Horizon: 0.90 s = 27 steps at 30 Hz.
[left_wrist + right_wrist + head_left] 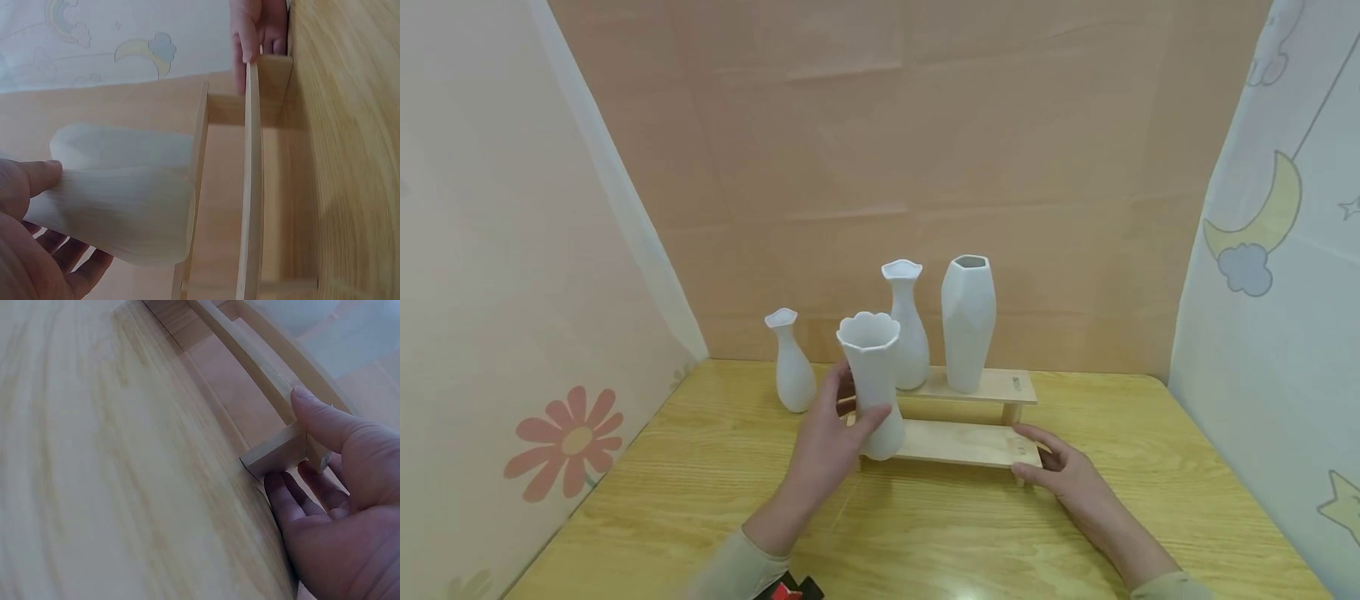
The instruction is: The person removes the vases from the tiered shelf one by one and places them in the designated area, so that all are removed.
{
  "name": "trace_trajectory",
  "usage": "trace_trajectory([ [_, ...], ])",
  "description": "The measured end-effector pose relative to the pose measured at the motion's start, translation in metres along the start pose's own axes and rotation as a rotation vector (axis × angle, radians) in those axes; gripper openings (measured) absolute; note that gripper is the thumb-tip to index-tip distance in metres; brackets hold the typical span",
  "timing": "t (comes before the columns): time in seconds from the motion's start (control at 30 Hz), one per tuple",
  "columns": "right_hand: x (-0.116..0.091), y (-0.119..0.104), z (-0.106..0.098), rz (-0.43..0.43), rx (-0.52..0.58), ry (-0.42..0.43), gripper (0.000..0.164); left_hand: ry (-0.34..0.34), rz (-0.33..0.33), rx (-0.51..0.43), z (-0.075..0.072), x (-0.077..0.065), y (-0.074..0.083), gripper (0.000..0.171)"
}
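My left hand (829, 446) grips a white vase (880, 387) with a scalloped rim, thumb on the near side and fingers around its left. This vase stands nearly upright, its base overlapping the left part of the lower shelf (962, 443) of a two-step wooden stand in the head view. At the stand's right end, my right hand (1071, 483) holds the lower shelf's end. In the right wrist view its thumb (322, 415) lies along the top edge and the fingers curl below, beside the short leg (275, 453).
On the upper shelf (1000, 383) stand a wavy-rimmed white vase (912, 342) and a faceted white vase (967, 325). Left of the stand, a narrow-necked white vase (793, 371) is on the wooden table (685, 483). Printed cloth walls flank the table, and a plain backdrop rises behind.
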State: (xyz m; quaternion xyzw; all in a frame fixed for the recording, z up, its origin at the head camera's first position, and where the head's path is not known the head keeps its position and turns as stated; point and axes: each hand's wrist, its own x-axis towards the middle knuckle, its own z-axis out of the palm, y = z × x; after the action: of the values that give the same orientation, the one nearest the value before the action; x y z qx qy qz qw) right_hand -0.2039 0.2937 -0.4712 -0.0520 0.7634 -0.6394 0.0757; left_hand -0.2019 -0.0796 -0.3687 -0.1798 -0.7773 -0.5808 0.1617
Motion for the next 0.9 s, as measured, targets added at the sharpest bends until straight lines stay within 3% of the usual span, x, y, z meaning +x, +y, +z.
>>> trace_trajectory([
  [0.6, -0.001, 0.001, -0.002, -0.003, -0.021, -0.009, 0.080, 0.169, -0.096, 0.159, -0.088, 0.003, -0.031, 0.073],
  [0.9, -0.002, -0.001, 0.000, -0.010, -0.027, -0.009, 0.080, 0.260, -0.121, 0.224, -0.116, 0.010, -0.058, 0.072],
])
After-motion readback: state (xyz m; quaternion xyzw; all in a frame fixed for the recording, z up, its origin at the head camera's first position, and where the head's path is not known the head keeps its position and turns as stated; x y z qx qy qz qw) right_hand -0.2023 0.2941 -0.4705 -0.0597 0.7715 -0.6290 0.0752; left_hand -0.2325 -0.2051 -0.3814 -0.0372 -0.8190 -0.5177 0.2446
